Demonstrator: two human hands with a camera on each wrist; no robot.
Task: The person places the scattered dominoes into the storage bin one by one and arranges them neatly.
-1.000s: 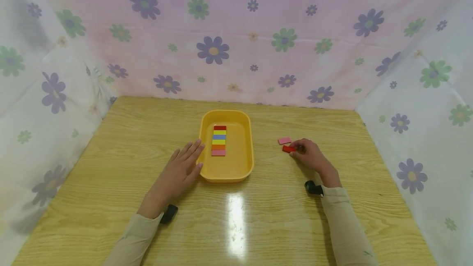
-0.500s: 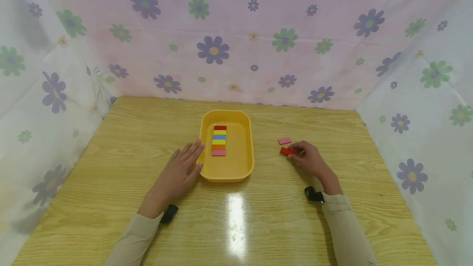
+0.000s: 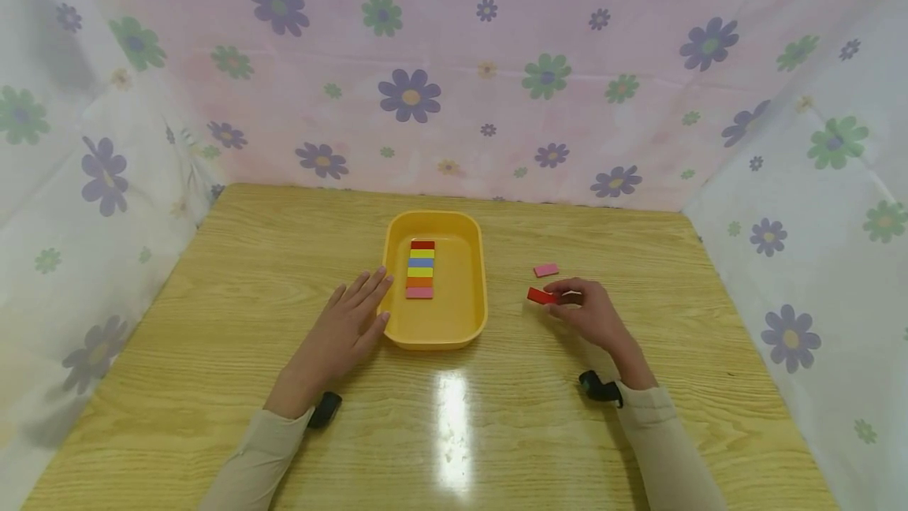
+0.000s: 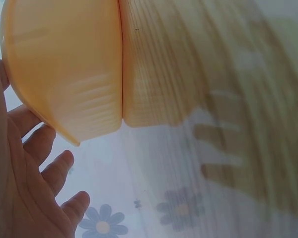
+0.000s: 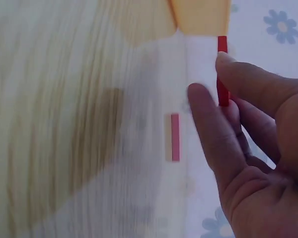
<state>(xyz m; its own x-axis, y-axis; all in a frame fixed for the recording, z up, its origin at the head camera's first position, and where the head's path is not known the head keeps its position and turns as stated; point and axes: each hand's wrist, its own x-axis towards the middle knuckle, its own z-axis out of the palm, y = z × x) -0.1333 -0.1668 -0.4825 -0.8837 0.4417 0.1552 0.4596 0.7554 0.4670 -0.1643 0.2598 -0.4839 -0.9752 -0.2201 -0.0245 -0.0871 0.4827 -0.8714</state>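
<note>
Between thumb and fingers, my right hand pinches a small flat red block, to the right of the yellow tray. In the right wrist view the red block shows edge-on, raised above the table. A pink block lies on the table just beyond that hand. With fingers spread and straight, my left hand rests against the tray's left rim; in the left wrist view fingertips touch the tray's edge. Inside the tray several coloured blocks lie in a column, from a red one at the far end to a pink one nearest me.
The wood-grain table carries the tray near its middle. A flowered cloth hangs behind and along both sides. A black wrist camera sits on my right wrist and another on my left.
My right hand has moved left and slightly toward me with the red block, away from the pink one. The left hand stays at the tray.
</note>
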